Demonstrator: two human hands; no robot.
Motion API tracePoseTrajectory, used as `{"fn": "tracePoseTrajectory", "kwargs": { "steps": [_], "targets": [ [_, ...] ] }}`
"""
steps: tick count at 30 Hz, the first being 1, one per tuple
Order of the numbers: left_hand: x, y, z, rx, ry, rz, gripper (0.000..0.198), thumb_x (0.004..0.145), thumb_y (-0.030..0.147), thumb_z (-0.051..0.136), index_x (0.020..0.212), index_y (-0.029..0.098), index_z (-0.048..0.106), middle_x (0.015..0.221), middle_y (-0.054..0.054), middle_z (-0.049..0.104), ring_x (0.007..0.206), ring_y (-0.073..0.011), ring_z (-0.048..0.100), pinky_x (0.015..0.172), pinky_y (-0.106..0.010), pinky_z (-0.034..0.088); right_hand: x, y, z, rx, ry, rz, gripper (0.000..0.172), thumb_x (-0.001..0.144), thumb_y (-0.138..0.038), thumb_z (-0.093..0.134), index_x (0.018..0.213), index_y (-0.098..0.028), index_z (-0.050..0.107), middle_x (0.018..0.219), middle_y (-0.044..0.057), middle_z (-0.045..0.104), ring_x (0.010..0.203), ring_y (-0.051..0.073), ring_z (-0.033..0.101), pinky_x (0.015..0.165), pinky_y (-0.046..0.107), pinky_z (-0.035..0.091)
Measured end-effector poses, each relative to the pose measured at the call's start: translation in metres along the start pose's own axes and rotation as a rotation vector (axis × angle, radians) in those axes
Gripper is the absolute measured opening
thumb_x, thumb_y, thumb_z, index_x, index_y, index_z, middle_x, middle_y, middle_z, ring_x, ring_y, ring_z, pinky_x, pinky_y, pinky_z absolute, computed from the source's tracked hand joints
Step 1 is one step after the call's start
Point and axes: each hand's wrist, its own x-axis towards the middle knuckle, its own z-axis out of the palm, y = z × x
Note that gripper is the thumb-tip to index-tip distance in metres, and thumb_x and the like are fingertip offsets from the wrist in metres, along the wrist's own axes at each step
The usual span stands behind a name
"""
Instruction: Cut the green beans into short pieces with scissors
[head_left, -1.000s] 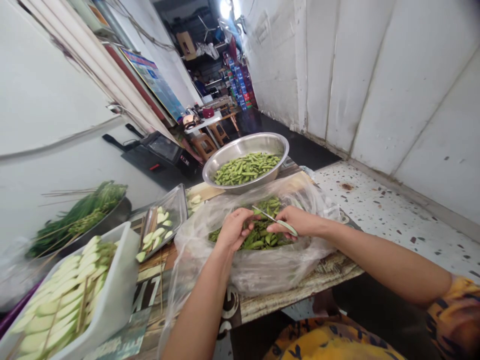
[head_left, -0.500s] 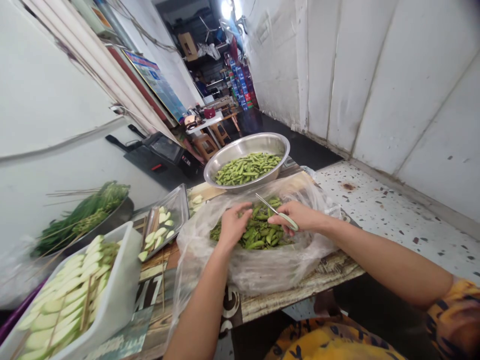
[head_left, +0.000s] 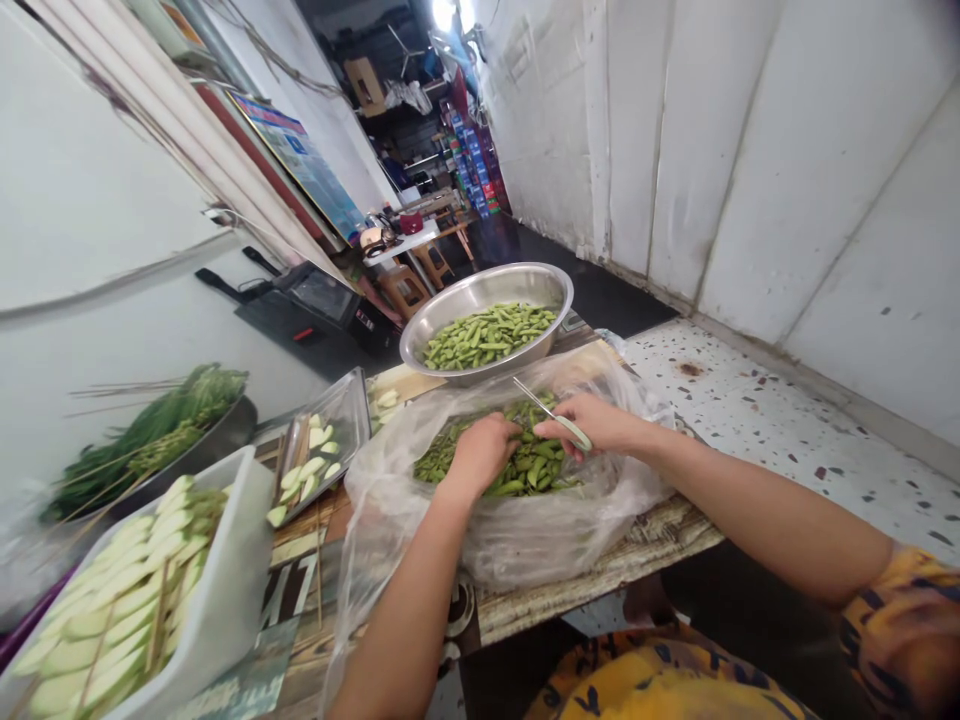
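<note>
Dark-flecked garment (head_left: 679,690) in yellow and orange (same pattern on the right sleeve (head_left: 904,625))

With our right hand (head_left: 589,422) we grip pale-green-handled scissors (head_left: 576,433), while our left hand (head_left: 484,455) lies over edamame pods (head_left: 536,468) inside a clear plastic bag (head_left: 540,545) on the desk (head_left: 600,592). Beyond the bag we see more pods in a steel basin (head_left: 480,291); to our left stands a white tub (head_left: 236,560) of skewered slices.
</note>
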Motion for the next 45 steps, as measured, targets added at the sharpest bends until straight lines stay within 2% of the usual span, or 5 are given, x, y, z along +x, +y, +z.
{"fn": "tracePoseTrajectory", "kwargs": {
  "steps": [8, 14, 25, 40, 45],
  "targets": [
    [0.001, -0.002, 0.002, -0.617, 0.349, -0.121, 0.027, 0.085, 0.032, 0.048, 0.087, 0.016, 0.071, 0.078, -0.005, 0.069, 0.075, -0.0182, 0.062, 0.072, -0.027, 0.046, 0.001, 0.003, 0.002, -0.045, -0.023, 0.001, 0.05, 0.066, -0.061, 0.068, 0.057, -0.014, 0.052, 0.045, -0.001, 0.055, 0.037, 0.009, 0.049, 0.035, 0.019, 0.033],
    [-0.009, 0.005, -0.007, -1.091, 0.155, -0.324, 0.036, 0.079, 0.049, 0.054, 0.079, 0.014, 0.064, 0.04, 0.008, 0.033, 0.033, -0.0065, 0.026, 0.034, -0.018, 0.019, 0.0, 0.004, 0.0, -0.065, -0.126, -0.018, 0.053, 0.067, -0.066, 0.063, 0.06, -0.014, 0.053, 0.049, 0.0, 0.056, 0.039, 0.009, 0.048, 0.034, 0.019, 0.032],
    [-0.016, -0.003, -0.017, -1.444, -0.208, -0.298, 0.034, 0.072, 0.042, 0.064, 0.085, 0.01, 0.063, 0.071, -0.001, 0.055, 0.038, 0.0004, 0.032, 0.031, -0.013, 0.017, -0.009, -0.008, 0.003, -0.012, -0.183, -0.006, 0.053, 0.069, -0.065, 0.062, 0.064, -0.013, 0.054, 0.053, 0.0, 0.055, 0.041, 0.008, 0.048, 0.033, 0.018, 0.031],
    [-0.016, 0.001, -0.016, -1.432, -0.155, -0.312, 0.033, 0.071, 0.042, 0.066, 0.082, 0.01, 0.063, 0.069, -0.001, 0.057, 0.036, 0.0005, 0.031, 0.03, -0.013, 0.016, -0.007, -0.004, 0.002, -0.053, -0.175, -0.022, 0.052, 0.07, -0.063, 0.062, 0.056, -0.014, 0.052, 0.044, -0.003, 0.051, 0.035, 0.006, 0.04, 0.034, 0.019, 0.028],
    [-0.016, -0.001, -0.016, -1.419, -0.23, -0.317, 0.033, 0.072, 0.044, 0.067, 0.079, 0.011, 0.061, 0.044, 0.007, 0.041, 0.032, -0.0002, 0.025, 0.031, -0.013, 0.011, -0.003, 0.002, 0.004, 0.004, -0.126, -0.024, 0.048, 0.066, -0.06, 0.068, 0.06, -0.014, 0.055, 0.043, -0.004, 0.05, 0.036, 0.007, 0.045, 0.035, 0.018, 0.032]
  ]
}}
